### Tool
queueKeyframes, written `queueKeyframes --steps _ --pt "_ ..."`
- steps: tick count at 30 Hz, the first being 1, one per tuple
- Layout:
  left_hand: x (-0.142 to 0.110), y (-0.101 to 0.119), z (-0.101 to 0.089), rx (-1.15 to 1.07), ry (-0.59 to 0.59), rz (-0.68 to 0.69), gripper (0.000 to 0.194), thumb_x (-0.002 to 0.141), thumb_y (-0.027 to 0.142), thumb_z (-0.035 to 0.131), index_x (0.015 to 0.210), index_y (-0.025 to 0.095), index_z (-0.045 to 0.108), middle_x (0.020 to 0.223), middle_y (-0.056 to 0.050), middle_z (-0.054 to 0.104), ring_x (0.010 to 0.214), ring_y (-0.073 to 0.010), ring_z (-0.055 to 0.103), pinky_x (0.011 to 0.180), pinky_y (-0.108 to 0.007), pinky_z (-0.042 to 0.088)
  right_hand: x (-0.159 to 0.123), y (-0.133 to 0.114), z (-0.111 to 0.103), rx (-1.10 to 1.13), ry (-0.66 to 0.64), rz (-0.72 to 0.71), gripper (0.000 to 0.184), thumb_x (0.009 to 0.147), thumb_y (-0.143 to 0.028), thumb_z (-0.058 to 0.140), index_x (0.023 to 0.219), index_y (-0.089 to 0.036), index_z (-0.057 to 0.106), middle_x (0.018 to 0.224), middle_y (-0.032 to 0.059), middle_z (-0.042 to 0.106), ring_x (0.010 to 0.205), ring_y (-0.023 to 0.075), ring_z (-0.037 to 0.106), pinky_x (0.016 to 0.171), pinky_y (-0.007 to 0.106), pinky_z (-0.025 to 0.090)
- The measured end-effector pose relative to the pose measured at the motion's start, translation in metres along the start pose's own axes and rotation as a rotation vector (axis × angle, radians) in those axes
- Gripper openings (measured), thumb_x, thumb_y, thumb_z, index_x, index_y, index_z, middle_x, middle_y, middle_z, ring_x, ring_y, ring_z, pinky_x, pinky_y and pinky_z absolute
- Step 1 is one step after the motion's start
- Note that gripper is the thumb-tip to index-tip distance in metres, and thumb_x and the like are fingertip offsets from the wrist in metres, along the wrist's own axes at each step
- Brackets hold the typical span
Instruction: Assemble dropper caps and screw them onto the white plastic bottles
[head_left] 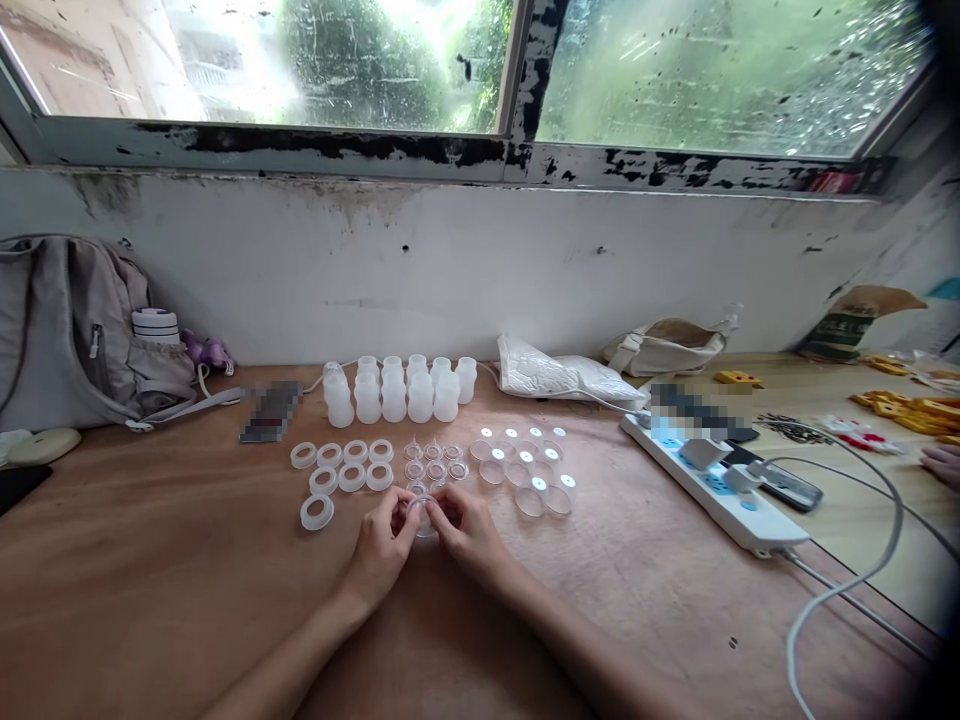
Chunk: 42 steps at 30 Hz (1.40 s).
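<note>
Near the front middle of the wooden table, a small clear round plastic piece [425,530] is held between my two hands. My left hand [381,540] pinches its left rim, and my right hand [471,528] grips the right rim with thumb and fingers. Just beyond my fingertips lie several clear plastic parts [434,470], some with thin upright stems. To their left are several translucent white rings [317,525]. On the right sit several clear round pieces [531,508] with small white discs by them. Rows of frosted white cups [394,403] stand behind.
A white power strip [712,490] with plugs and grey cables lies at the right. Farther back are a silver padded pouch [555,375] and a beige bag [667,345]. A grey backpack [67,330] stands left. Another person's hand [943,464] shows at the right edge.
</note>
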<state>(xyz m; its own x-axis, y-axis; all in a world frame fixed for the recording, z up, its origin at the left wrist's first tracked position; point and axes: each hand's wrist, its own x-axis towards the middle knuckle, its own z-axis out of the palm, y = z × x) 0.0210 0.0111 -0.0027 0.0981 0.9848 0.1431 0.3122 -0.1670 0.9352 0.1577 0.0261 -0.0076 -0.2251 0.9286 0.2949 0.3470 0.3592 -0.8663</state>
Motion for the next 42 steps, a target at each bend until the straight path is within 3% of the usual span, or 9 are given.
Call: queueKeyframes --steps 21,27,37,42 --pt "-0.0001 0.0017 -0.0022 0.073 0.005 0.064 0.012 0.079 0.03 0.043 0.079 0.019 0.048 0.066 0.001 0.056 0.058 -0.0123 0.054 0.055 -0.022 0.041 -0.0027 -0.0036 0.0012 -0.039 0.02 -0.044 0.006 0.077 -0.018 0.046 0.075 -0.019 0.051 0.061 -0.0007 0.053 0.052 0.0097 0.046 0.049 0.021 0.037" --pt "-0.0007 0.0005 -0.0016 0.133 -0.01 0.1 0.009 0.078 0.025 0.045 0.084 0.02 0.049 0.068 0.001 0.057 0.058 -0.0124 0.055 0.057 -0.022 0.042 -0.0032 0.0027 0.0037 -0.092 0.026 -0.105 0.012 0.07 -0.01 0.044 0.076 -0.019 0.048 0.064 -0.0012 0.052 0.054 0.0097 0.046 0.05 0.021 0.037" --pt "-0.0011 -0.0043 -0.0021 0.256 0.025 0.175 0.015 0.078 0.023 0.043 0.089 0.021 0.053 0.072 0.0 0.061 0.059 -0.0131 0.056 0.058 -0.023 0.042 -0.0041 0.0036 0.0035 -0.136 0.013 -0.121 0.009 0.071 -0.011 0.045 0.074 -0.019 0.044 0.062 -0.002 0.048 0.053 0.01 0.044 0.05 0.021 0.035" --pt "-0.0012 -0.0043 -0.0029 0.245 0.024 0.18 0.013 0.08 0.025 0.042 0.087 0.021 0.052 0.075 -0.001 0.061 0.068 -0.0151 0.058 0.063 -0.024 0.042 -0.005 0.0017 0.0038 -0.109 0.022 -0.097 0.004 0.076 -0.016 0.046 0.073 -0.019 0.044 0.06 -0.0026 0.046 0.052 0.0095 0.043 0.049 0.022 0.035"
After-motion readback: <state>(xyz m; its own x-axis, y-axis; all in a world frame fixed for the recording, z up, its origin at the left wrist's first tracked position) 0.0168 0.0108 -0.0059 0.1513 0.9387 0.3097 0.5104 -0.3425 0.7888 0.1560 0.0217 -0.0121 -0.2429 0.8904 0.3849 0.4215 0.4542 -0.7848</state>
